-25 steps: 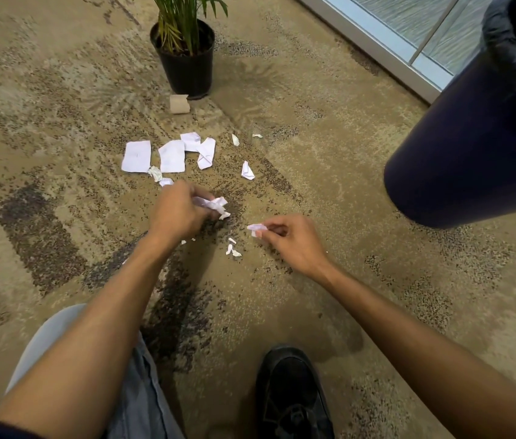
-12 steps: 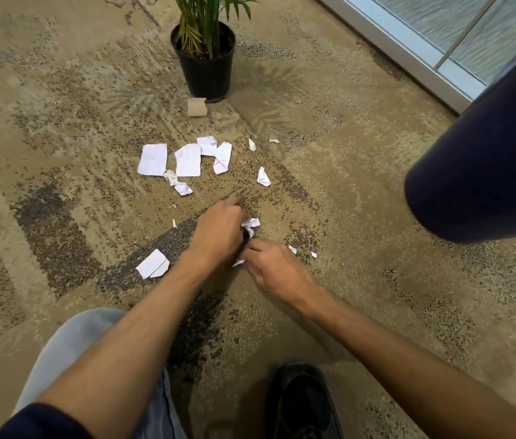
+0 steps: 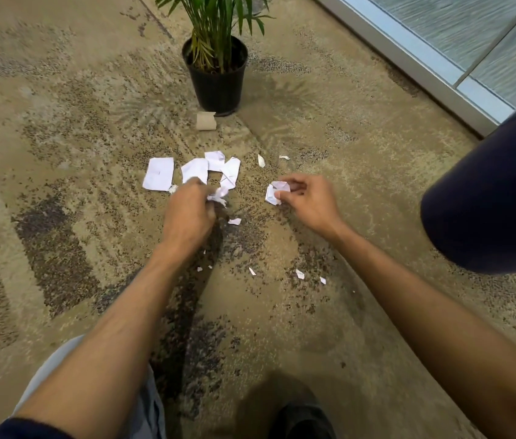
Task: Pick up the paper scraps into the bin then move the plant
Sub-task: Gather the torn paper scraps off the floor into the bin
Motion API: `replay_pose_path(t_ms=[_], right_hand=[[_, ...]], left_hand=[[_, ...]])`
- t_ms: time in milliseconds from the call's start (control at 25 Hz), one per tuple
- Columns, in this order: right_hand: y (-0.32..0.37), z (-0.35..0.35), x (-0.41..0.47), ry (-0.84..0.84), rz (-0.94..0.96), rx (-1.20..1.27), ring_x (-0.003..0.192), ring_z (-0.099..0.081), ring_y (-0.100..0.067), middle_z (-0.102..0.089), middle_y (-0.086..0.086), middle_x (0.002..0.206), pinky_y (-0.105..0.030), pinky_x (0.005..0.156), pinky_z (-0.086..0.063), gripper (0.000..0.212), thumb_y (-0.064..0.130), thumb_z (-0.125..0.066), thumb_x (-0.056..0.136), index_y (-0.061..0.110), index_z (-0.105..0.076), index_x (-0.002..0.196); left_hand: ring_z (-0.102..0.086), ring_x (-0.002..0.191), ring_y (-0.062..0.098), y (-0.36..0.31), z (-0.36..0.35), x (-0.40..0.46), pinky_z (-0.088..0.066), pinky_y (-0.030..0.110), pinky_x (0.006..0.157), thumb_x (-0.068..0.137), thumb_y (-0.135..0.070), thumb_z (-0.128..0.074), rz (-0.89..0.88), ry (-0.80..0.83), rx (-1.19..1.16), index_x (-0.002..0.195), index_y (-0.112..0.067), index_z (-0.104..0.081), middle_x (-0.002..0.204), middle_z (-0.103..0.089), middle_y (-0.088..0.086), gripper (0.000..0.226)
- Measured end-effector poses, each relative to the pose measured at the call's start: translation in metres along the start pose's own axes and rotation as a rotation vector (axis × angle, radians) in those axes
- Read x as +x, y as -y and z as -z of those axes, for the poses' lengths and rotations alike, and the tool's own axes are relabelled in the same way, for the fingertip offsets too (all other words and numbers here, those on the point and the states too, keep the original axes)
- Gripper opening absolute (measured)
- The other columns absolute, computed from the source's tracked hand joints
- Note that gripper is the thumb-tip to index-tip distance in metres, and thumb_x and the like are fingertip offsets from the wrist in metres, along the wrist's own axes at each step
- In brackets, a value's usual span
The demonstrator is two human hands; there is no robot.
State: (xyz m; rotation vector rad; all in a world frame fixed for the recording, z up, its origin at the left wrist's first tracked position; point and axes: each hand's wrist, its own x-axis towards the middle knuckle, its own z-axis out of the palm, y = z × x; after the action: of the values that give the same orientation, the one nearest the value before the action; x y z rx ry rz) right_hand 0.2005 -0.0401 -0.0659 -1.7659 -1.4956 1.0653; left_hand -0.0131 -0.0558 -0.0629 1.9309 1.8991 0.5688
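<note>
White paper scraps lie scattered on the patterned carpet, the larger pieces in a row beyond my hands and tiny bits nearer to me. My left hand grips a crumpled wad of scraps just in front of that row. My right hand pinches a folded white scrap a little above the floor. A green potted plant in a black pot stands further back. The dark blue bin sits at the right edge, its opening out of view.
A small brown cardboard piece lies against the pot's base. A glass wall with a metal frame runs along the far right. My black shoe and grey trouser knee are at the bottom of the view.
Both hands have moved apart and further away from me: the left toward the row of large scraps, the right out to the right, where it has picked up a folded scrap.
</note>
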Motion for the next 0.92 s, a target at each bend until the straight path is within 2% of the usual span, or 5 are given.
replay_pose_path(t_ms=[160, 320, 480, 720, 920], right_hand=[[0.002, -0.011, 0.025, 0.159, -0.044, -0.112, 0.075, -0.063, -0.017, -0.062, -0.005, 0.085, -0.024, 0.067, -0.055, 0.057, 0.008, -0.070, 0.085, 0.011, -0.049, 0.138], [0.006, -0.014, 0.038, 0.143, 0.060, -0.335, 0.067, -0.058, -0.005, -0.064, 0.008, 0.084, -0.016, 0.057, -0.044, 0.021, 0.010, -0.071, 0.087, 0.009, -0.069, 0.108], [0.027, -0.017, 0.054, 0.230, 0.085, -0.160, 0.053, -0.057, 0.000, -0.074, -0.001, 0.091, -0.013, 0.048, -0.041, 0.013, 0.020, -0.072, 0.086, 0.014, -0.074, 0.097], [0.064, -0.057, 0.088, 0.299, 0.146, -0.272, 0.097, -0.061, -0.014, -0.066, -0.002, 0.119, -0.037, 0.092, -0.051, 0.013, 0.020, -0.075, 0.083, 0.017, -0.073, 0.096], [0.047, -0.066, 0.084, 0.223, 0.189, -0.463, 0.055, -0.049, 0.001, -0.071, 0.006, 0.087, -0.016, 0.049, -0.034, 0.009, 0.015, -0.071, 0.087, 0.019, -0.074, 0.095]], left_hand=[[-0.053, 0.116, 0.037, 0.021, 0.013, 0.020, -0.043, 0.047, 0.099, 0.089, -0.002, -0.059, 0.077, -0.060, 0.101, 0.118, -0.001, -0.065, 0.139, -0.046, 0.018, 0.030], [-0.047, 0.124, 0.039, 0.032, 0.008, 0.037, -0.040, 0.051, 0.102, 0.092, -0.004, -0.056, 0.077, -0.040, 0.185, 0.119, -0.004, -0.065, 0.145, -0.041, 0.018, 0.029], [-0.044, 0.123, 0.040, 0.036, -0.001, 0.051, -0.042, 0.050, 0.099, 0.092, -0.007, -0.052, 0.029, 0.003, 0.262, 0.122, -0.004, -0.062, 0.143, -0.041, 0.020, 0.032], [-0.033, 0.133, 0.039, 0.031, -0.014, 0.054, -0.028, 0.048, 0.112, 0.099, -0.036, -0.038, 0.030, 0.115, 0.418, 0.139, -0.006, -0.045, 0.149, -0.035, 0.021, 0.051], [-0.039, 0.129, 0.035, 0.021, -0.012, 0.053, -0.039, 0.046, 0.104, 0.095, -0.031, -0.050, 0.054, 0.059, 0.383, 0.127, -0.003, -0.054, 0.145, -0.040, 0.021, 0.042]])
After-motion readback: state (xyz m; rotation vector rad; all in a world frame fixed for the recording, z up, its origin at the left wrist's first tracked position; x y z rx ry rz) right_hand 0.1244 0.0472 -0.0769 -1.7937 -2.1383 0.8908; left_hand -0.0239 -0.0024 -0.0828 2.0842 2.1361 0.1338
